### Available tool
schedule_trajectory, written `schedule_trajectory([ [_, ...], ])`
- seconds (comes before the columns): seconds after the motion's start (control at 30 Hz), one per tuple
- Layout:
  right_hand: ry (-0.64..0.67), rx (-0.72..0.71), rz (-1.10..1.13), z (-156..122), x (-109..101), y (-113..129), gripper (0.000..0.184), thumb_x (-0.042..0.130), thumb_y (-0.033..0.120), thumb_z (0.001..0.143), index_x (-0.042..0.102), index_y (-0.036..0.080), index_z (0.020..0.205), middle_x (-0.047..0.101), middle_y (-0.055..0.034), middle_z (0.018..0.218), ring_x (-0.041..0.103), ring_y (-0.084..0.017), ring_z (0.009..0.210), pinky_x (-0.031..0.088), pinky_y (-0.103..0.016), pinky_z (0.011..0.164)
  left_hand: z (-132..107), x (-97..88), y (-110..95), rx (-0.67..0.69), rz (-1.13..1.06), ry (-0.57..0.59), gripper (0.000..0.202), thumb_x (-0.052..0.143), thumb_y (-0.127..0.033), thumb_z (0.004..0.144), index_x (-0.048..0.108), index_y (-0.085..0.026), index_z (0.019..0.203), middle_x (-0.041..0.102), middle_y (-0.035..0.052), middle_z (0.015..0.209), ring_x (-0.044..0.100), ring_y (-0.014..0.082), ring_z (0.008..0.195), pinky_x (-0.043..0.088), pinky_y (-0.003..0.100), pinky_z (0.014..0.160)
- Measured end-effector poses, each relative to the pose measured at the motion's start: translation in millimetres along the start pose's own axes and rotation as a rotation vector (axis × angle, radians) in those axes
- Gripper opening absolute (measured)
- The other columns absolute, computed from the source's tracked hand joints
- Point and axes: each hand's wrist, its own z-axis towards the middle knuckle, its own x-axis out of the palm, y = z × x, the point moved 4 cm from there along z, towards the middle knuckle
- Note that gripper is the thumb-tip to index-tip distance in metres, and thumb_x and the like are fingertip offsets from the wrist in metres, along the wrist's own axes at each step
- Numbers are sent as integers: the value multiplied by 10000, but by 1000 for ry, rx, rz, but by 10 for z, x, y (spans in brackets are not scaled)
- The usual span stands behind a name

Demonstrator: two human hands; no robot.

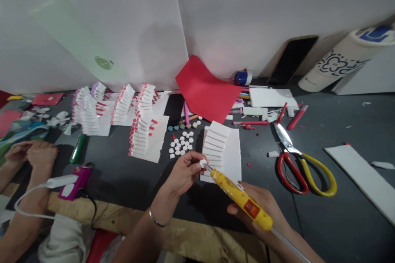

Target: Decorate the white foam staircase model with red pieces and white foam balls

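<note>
My left hand [185, 172] pinches a small white foam disc [203, 163] between thumb and fingertips. In my right hand [259, 199] is a yellow hot glue gun [236, 193] with a red switch and a translucent rod at its back end. Its metal tip meets or nearly meets the disc; I cannot tell which. Just beyond the disc lies a white sheet [234, 152] bearing a fanned, stepped row of white strips [214, 146]. Left of that sheet, several loose white discs [182, 146] are scattered on the dark table.
Further left stand several finished-looking fan pieces with red or purple tips [138, 135]. Scissors [290, 148] with red and yellow handles lie right, near a white board strip [364, 176]. Red paper [206, 90], a phone [293, 59] and a bottle [333, 63] are behind. Another person's hands [41, 154] rest far left.
</note>
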Motion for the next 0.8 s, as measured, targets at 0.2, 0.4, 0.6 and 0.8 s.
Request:
schedule_trajectory([
  [0.2, -79, -4, 45, -66, 58, -54, 535, 457, 606, 958, 438, 207, 601, 451, 49, 501, 405, -74, 393, 269, -230, 410, 0, 29, 3, -15, -7, 18, 397, 954, -348, 492, 704, -137, 717, 686, 2, 751, 587, 58, 603, 441, 153, 555],
  [0.4, -21, -16, 21, -21, 23, -10, 519, 431, 595, 973, 447, 206, 629, 475, 43, 515, 439, -76, 402, 305, -223, 408, 12, -29, 12, -4, -17, -24, 379, 952, -328, 506, 710, -139, 728, 693, -3, 746, 577, 42, 572, 433, 136, 535],
  [0.6, -68, -43, 67, 51, -36, 33, 471, 447, 582, 966, 401, 232, 655, 457, 45, 496, 423, -91, 356, 294, -247, 356, 3, 12, 5, -6, -8, 25, 385, 948, -343, 514, 705, -137, 729, 692, 1, 748, 581, 53, 587, 443, 154, 553],
  [0.8, -10, 29, 167, 20, -6, -27, 462, 525, 585, 926, 442, 229, 643, 468, 33, 503, 435, -105, 377, 284, -251, 371, 22, -42, 34, -18, -19, -21, 370, 946, -324, 525, 698, -138, 728, 685, 0, 746, 579, 53, 595, 433, 149, 545],
])
